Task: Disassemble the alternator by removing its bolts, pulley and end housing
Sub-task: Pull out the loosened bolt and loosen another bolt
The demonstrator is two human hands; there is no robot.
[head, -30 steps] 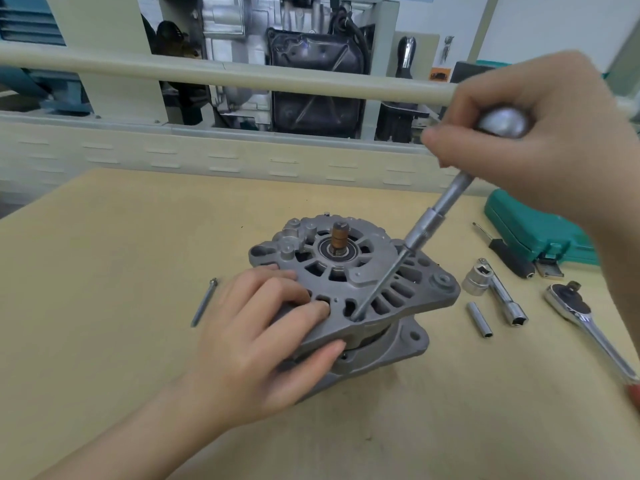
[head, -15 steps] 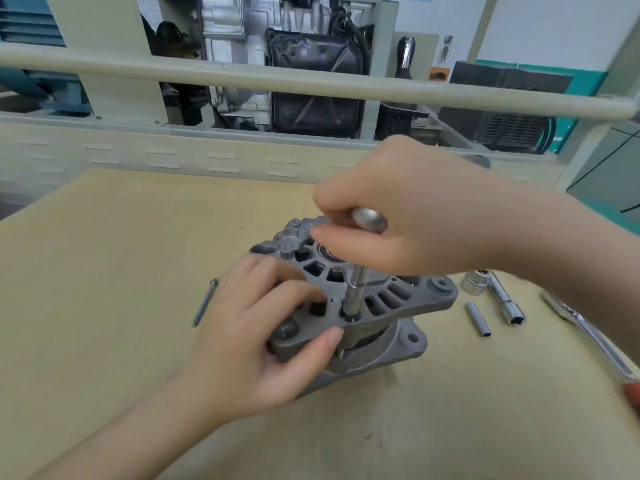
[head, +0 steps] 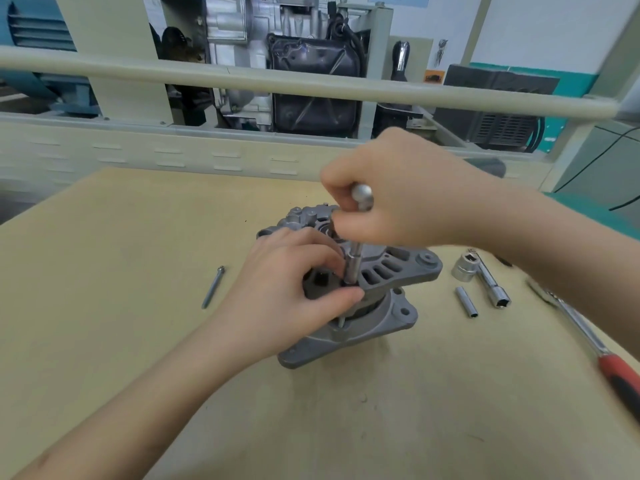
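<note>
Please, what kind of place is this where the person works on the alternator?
Probably an automotive training workshop. Behind the wooden bench stands an engine on display behind a rail, and sockets and a ratchet lie beside the alternator.

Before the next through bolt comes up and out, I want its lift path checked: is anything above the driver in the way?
Nothing visible blocks it. Only the right hand gripping the driver sits above the alternator; the left hand steadies the housing.

A ratchet wrench (head: 595, 344), loose sockets (head: 466, 301) and an engine (head: 277, 64) behind the tan bench (head: 104, 271).
</note>
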